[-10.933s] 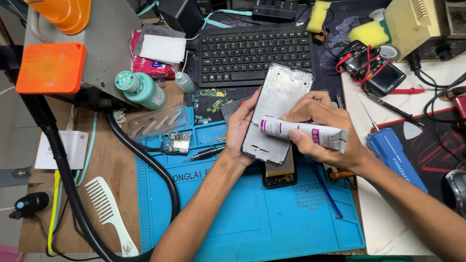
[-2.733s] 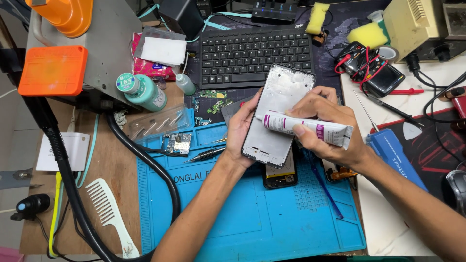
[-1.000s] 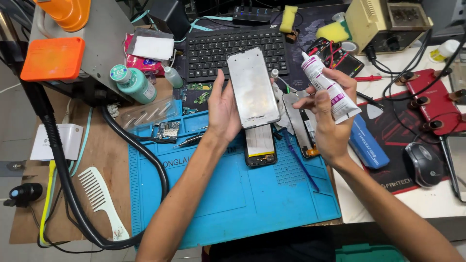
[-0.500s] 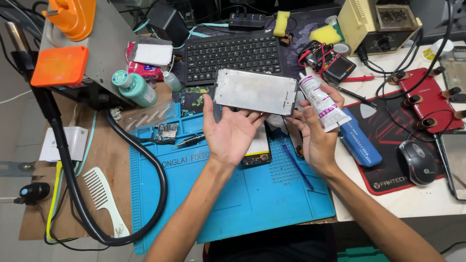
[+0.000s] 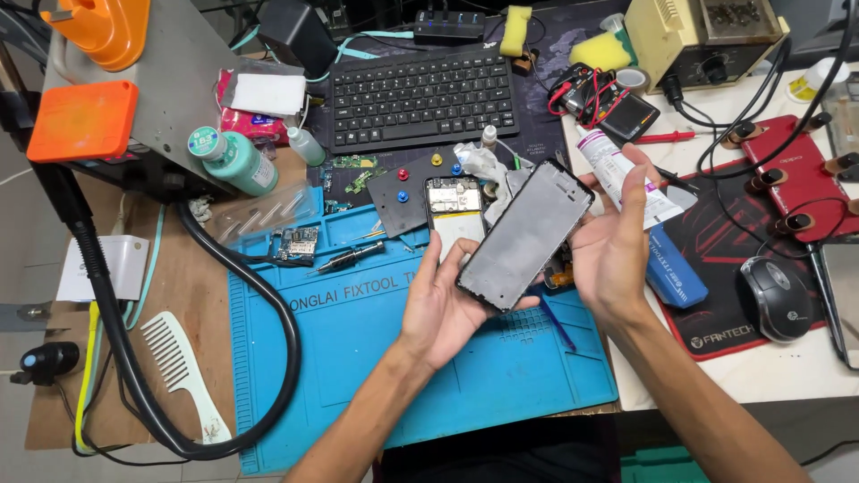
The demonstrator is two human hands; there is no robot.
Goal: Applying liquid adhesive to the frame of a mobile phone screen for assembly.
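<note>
Resting screen panel (image 5: 523, 234) between both hands

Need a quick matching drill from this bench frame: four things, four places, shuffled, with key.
1 phone frame
2 white tube
3 comb
4 mouse

A on the red-and-black pad at the right
B held between both hands
C on the brown board left of the blue mat
D gripped in the right hand

Pairs: 1-B, 2-D, 3-C, 4-A

Wood bench (image 5: 54, 411): blue mat (image 5: 358, 376), keyboard (image 5: 420, 98), comb (image 5: 179, 371), poss. opened phone (image 5: 454, 215).
</note>
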